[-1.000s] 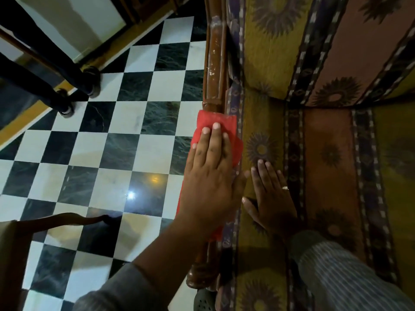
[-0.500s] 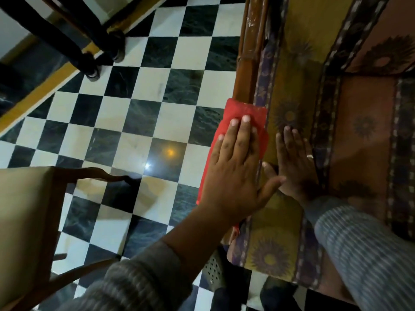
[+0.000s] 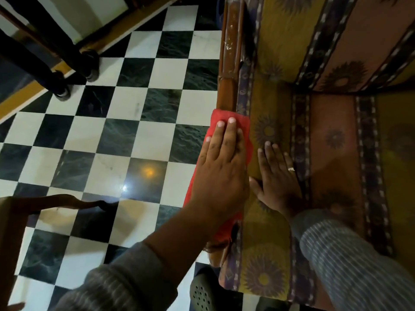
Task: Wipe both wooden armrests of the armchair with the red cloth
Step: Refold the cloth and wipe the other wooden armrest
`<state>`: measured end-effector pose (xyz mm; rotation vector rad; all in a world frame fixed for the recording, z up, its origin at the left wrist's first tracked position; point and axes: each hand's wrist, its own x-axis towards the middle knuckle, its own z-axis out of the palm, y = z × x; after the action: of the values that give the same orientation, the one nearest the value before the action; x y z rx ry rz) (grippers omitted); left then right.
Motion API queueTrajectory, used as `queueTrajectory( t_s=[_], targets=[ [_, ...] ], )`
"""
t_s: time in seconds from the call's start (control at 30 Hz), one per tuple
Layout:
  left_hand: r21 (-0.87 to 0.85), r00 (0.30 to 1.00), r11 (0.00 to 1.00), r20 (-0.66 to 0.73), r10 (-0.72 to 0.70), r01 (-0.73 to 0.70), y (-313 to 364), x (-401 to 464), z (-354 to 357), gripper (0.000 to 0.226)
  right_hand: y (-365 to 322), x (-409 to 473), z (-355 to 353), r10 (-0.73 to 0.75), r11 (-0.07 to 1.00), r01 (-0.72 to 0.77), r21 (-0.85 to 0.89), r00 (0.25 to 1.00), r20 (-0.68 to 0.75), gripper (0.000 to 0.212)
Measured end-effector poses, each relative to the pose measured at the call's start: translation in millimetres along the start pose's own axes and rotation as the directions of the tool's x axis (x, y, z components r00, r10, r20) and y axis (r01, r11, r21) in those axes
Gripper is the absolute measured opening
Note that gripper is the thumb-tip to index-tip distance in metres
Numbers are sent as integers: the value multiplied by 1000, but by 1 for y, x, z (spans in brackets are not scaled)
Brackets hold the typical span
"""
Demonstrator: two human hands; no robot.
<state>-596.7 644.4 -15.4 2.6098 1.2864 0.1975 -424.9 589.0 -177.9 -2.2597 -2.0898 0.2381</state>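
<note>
Red cloth (image 3: 243, 126) draped over the wooden armrest (image 3: 231, 55) on the chair's left side, about midway along its length; one edge hangs down the outer, floor-facing side. Armrest wood bare beyond the cloth toward the backrest end, with pale scuffs visible there. Near end of the armrest mostly hidden under cloth and wrist.

Left hand (image 3: 221, 171): flat, fingers extended and together, palm pressed down on the cloth. Not curled around it; thumb hidden.

Right hand (image 3: 277, 178): open, palm down, fingers spread, resting on the seat cushion (image 3: 332, 140) just beside the armrest's inner edge. Ring on one finger. Striped sleeves on both forearms.

Cushion fabric: mustard, rust and dark patterned stripes with sunflower motifs. Backrest cushion same fabric, at the far edge of the seat.

Floor (image 3: 125, 122): black-and-white checker tiles, lamp glare on one dark tile. Dark furniture legs (image 3: 67, 57) at far left corner of the floor
</note>
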Motion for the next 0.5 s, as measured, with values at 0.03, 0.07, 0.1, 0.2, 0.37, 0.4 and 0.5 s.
queueTrajectory(
  t_s=[0.03, 0.07, 0.1, 0.2, 0.37, 0.4, 0.5],
  targets=[
    [0, 1000, 1000, -7, 7, -7, -3, 6, -2, 68, -1, 1, -2, 1, 1000, -1, -1, 1000, 10, 88],
    [-4, 1000, 1000, -9, 13, -13, -6, 13, -3, 66, -2, 1, -3, 3, 1000, -3, -3, 1000, 20, 88],
    [-10, 1000, 1000, -8, 18, -18, -8, 20, -4, 65, -3, 0, -5, 7, 1000, -7, -4, 1000, 26, 88],
    [-21, 1000, 1000, 15, 21, -21, -13, 34, -7, 66, -2, -1, -1, 16, 999, -15, -32, 1000, 10, 85],
    [13, 998, 1000, 56, 22, -23, -19, 60, -11, 67, -3, -2, 4, 25, 998, -25, -56, 1000, 8, 86],
    [18, 998, 1000, 65, 14, -15, -20, 71, -12, 68, -3, -2, 3, 31, 998, -30, -56, 999, 15, 86],
    [31, 998, 999, 69, 12, -14, -24, 109, -18, 68, -1, -1, -2, 26, 999, -25, -27, 999, 41, 87]
  ],
)
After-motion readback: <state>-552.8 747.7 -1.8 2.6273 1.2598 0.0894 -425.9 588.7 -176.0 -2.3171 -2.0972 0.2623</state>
